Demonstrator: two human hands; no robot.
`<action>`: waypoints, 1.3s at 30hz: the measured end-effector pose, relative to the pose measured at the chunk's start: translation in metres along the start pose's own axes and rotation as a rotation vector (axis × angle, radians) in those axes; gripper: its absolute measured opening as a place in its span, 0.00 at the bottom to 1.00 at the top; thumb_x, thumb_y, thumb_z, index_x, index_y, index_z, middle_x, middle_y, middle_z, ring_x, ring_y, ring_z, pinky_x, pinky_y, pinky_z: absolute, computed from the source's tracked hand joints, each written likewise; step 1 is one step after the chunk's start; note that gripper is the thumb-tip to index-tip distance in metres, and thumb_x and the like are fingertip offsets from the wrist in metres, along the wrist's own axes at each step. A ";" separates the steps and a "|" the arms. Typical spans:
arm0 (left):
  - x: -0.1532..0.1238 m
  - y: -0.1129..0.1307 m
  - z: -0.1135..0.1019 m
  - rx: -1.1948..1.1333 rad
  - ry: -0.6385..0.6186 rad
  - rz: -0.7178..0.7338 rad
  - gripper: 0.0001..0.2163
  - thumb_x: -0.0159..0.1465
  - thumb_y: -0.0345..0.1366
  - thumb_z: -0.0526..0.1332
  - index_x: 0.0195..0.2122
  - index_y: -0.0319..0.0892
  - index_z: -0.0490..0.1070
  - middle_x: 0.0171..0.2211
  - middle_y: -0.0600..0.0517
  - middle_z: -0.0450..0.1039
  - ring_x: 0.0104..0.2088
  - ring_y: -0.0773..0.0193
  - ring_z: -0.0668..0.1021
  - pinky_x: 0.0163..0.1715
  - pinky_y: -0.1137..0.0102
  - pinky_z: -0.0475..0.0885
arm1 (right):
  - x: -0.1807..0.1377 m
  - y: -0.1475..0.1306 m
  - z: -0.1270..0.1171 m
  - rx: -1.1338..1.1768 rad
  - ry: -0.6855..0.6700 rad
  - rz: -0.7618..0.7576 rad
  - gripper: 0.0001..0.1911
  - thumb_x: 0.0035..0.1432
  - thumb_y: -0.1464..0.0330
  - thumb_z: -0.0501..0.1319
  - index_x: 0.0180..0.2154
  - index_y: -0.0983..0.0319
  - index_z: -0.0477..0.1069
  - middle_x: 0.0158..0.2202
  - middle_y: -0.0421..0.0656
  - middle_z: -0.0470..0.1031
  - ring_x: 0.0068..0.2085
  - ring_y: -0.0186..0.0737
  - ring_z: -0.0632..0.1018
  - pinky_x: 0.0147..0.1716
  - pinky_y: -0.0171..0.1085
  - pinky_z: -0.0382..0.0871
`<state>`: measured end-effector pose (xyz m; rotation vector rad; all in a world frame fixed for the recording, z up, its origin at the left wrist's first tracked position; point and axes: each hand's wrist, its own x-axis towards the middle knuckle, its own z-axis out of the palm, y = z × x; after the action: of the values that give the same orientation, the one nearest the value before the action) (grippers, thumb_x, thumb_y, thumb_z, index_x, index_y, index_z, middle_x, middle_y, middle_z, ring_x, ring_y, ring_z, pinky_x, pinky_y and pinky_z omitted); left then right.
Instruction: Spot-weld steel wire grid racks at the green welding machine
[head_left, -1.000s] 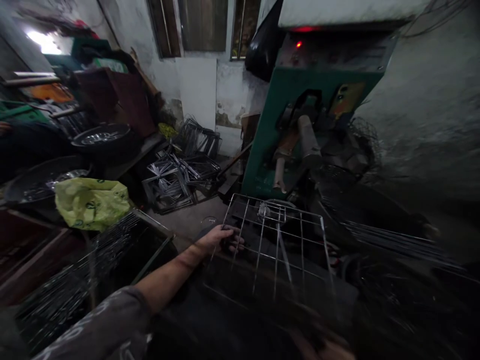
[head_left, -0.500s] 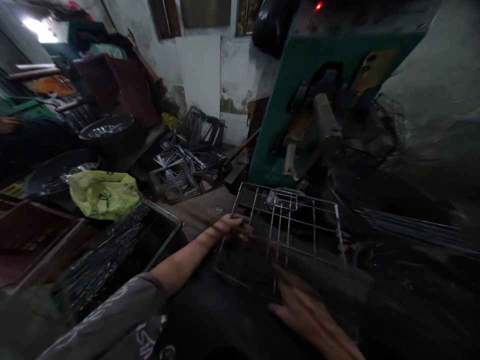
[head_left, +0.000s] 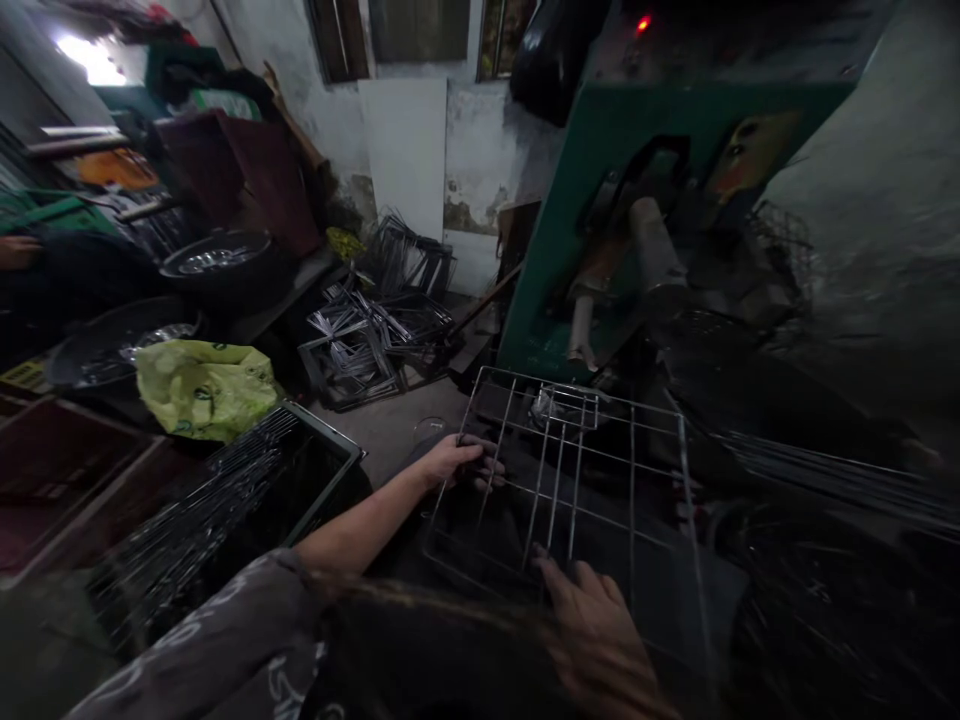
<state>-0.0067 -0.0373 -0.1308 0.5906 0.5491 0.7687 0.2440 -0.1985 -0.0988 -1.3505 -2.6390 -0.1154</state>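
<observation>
Faces a green machine (head_left: 540, 290) at forward right, with metal arms (head_left: 654, 245) jutting out beyond the wire grid rack (head_left: 576, 492) and crowding the way ahead. Has the rack in front of the body over dark cloth, pinching its left side wire with the left hand (head_left: 459, 462), fingers curled; keeps the right hand (head_left: 592, 605) at the near wires, fingers partly spread, cannot tell whether gripping any. Meets a bin (head_left: 330, 433) of wire rods (head_left: 202, 500) at left, near a yellow-green plastic bag (head_left: 206, 390); farther off, a heap of wire frames (head_left: 349, 345); at right, long thin rods (head_left: 825, 475). Leaves bare floor (head_left: 390, 435) between bin corner, heap and left hand.
</observation>
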 end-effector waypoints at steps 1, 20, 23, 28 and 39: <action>-0.001 0.001 0.002 0.006 0.005 0.003 0.24 0.51 0.41 0.72 0.44 0.32 0.68 0.34 0.37 0.77 0.33 0.47 0.81 0.29 0.62 0.76 | -0.001 0.002 0.001 0.010 0.008 -0.019 0.30 0.47 0.73 0.58 0.56 0.62 0.63 0.47 0.48 0.75 0.42 0.50 0.74 0.41 0.45 0.68; 0.037 0.030 0.022 0.002 0.013 0.063 0.23 0.51 0.40 0.73 0.42 0.32 0.68 0.33 0.37 0.78 0.32 0.48 0.81 0.30 0.60 0.76 | 0.010 0.045 0.002 0.073 -0.041 0.027 0.27 0.57 0.70 0.53 0.59 0.66 0.61 0.57 0.49 0.68 0.51 0.49 0.75 0.47 0.44 0.75; 0.045 0.034 0.022 0.016 0.023 0.065 0.24 0.50 0.40 0.73 0.43 0.32 0.68 0.33 0.37 0.78 0.33 0.47 0.81 0.30 0.60 0.76 | 0.012 0.057 0.010 0.130 -0.101 0.061 0.28 0.57 0.69 0.53 0.60 0.67 0.61 0.59 0.48 0.66 0.54 0.49 0.73 0.52 0.43 0.72; 0.049 0.036 0.023 0.005 0.009 0.060 0.26 0.47 0.41 0.74 0.42 0.32 0.68 0.33 0.38 0.78 0.31 0.47 0.81 0.29 0.60 0.76 | 0.007 0.066 0.027 0.235 -0.190 0.144 0.31 0.56 0.69 0.55 0.61 0.63 0.60 0.58 0.48 0.67 0.56 0.49 0.71 0.52 0.42 0.72; 0.046 0.039 0.026 0.016 0.023 0.055 0.23 0.49 0.40 0.73 0.41 0.33 0.70 0.33 0.37 0.78 0.31 0.48 0.81 0.26 0.64 0.76 | 0.010 0.056 0.004 0.225 -0.144 0.127 0.30 0.55 0.71 0.54 0.61 0.63 0.61 0.58 0.47 0.67 0.55 0.48 0.72 0.52 0.42 0.72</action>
<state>0.0197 0.0130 -0.0973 0.6147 0.5623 0.8249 0.2833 -0.1566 -0.1018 -1.4923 -2.5728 0.2966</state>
